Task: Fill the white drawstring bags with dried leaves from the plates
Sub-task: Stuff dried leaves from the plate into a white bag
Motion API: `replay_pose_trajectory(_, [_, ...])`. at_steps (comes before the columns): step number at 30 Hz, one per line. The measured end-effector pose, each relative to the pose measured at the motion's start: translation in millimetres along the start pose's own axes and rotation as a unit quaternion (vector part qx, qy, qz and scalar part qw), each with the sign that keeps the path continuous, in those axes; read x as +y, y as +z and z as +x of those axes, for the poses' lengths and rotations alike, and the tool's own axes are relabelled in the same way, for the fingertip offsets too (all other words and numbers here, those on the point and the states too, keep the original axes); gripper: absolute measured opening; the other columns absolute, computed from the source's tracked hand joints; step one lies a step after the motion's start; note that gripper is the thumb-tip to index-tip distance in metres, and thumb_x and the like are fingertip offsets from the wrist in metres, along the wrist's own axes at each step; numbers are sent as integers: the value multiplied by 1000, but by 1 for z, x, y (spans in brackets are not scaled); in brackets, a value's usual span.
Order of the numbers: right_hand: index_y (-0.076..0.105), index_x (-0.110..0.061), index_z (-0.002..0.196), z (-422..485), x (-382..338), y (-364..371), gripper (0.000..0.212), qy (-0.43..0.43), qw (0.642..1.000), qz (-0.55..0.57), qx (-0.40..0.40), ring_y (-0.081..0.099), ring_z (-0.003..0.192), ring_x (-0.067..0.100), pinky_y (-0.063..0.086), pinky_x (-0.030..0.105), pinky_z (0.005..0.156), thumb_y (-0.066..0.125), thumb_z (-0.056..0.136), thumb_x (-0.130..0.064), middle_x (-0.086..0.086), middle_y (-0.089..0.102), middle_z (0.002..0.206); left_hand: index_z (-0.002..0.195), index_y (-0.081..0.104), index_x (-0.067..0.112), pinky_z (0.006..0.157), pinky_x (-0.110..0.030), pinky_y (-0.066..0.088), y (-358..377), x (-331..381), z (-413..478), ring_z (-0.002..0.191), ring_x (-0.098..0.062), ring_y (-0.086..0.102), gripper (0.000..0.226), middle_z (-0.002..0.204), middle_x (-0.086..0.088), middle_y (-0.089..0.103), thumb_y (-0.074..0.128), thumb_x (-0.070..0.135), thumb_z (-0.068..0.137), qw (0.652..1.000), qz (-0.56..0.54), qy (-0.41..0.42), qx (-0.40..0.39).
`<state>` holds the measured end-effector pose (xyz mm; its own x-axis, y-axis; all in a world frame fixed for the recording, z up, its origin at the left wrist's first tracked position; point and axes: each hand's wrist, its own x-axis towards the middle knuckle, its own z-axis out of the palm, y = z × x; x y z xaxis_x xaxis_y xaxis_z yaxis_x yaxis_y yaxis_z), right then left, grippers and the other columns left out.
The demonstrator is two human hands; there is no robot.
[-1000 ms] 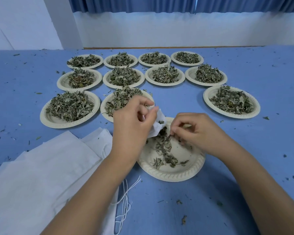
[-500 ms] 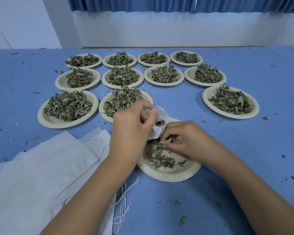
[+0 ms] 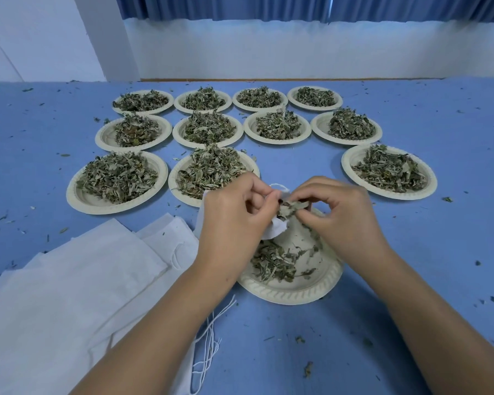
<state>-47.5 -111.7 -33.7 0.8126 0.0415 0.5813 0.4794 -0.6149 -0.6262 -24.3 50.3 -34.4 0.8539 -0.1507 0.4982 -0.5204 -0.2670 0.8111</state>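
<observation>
My left hand [image 3: 234, 220] grips a small white drawstring bag [image 3: 274, 229] by its mouth, above the near paper plate [image 3: 305, 289]. My right hand [image 3: 337, 218] pinches a clump of dried leaves [image 3: 290, 208] right at the bag's opening. Most of the bag is hidden behind my left hand. A thin scatter of leaves [image 3: 274, 260] lies in the near plate.
Several paper plates heaped with dried leaves [image 3: 208, 172] stand in rows further back on the blue table [image 3: 439, 252], one apart at the right [image 3: 388, 172]. A pile of flat white bags [image 3: 69, 295] with loose drawstrings [image 3: 208, 337] lies at the near left. Leaf crumbs dot the table.
My right hand has come up from the near plate with a pinch of leaves and reached the mouth of the bag. My left hand holds the bag in about the same place.
</observation>
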Motion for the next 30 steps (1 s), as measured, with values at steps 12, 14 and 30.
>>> replay_pose_trajectory(12, [73, 1, 81, -4, -3, 11, 12, -51, 997, 50, -15, 64, 77, 11, 51, 19, 77, 71, 75, 12, 4, 67, 81, 80, 68, 7, 54, -41, 53, 3, 1, -3, 49, -18, 57, 8, 53, 3, 57, 70, 10, 87, 1000, -25, -5, 2])
replay_pose_trajectory(14, [73, 1, 79, -4, -4, 12, 15, -62, 997, 19, -38, 62, 79, 12, 50, 20, 78, 69, 74, 15, 1, 67, 80, 80, 68, 8, 54, -40, 54, 3, 1, -3, 49, -16, 55, 8, 53, 3, 57, 70, 10, 88, 1000, -25, -3, 5])
replay_pose_trajectory(30, [69, -20, 81, -4, -9, 5, 35, -59, 996, -50, -52, 48, 125, 15, 18, 47, 109, 39, 75, -3, -25, 64, 91, 80, 67, 8, 47, -22, 46, 1, 2, -2, 42, -5, 52, 10, 52, -3, 60, 68, 11, 89, 992, -114, -38, 34])
